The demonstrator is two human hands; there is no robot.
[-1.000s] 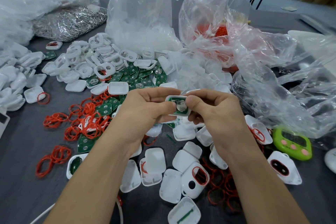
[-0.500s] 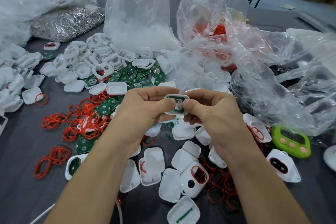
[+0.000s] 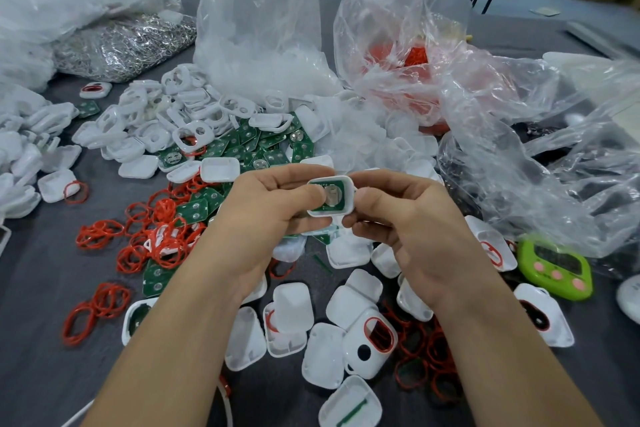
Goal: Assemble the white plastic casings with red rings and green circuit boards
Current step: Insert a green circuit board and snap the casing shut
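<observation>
A white casing [image 3: 349, 199] is held up over the grey table [image 3: 34, 288]. Its left edge is gripped by the left hand [image 3: 270, 215], whose thumb is pressed on the green circuit board [image 3: 337, 189] seated inside. Its right edge is pinched between the thumb and forefinger of the right hand [image 3: 408, 229]. A round silver cell [image 3: 331, 197] is seen on the board. Whether a red ring has been fitted to this unit cannot be told, since its outer face is turned away.

For this piece, the seating of the board is judged to be all but done, and a cover has not yet been closed over it.

Most of the job appears to be left. Down and to the left of the held casing, loose red rings [image 3: 152, 236] are strewn in tangles. Just behind it, spare boards [image 3: 263, 146] are heaped. Further behind and to its left, open white frames [image 3: 166, 128] are piled. Nearer the camera than the held casing, white shells [image 3: 294, 305] are scattered. One of them, a ringed shell [image 3: 370, 343], has a red ring set round its window. To the right of the held casing and lower, a green timer [image 3: 554, 267] is lodged against crumpled clear bags [image 3: 519, 149].
</observation>
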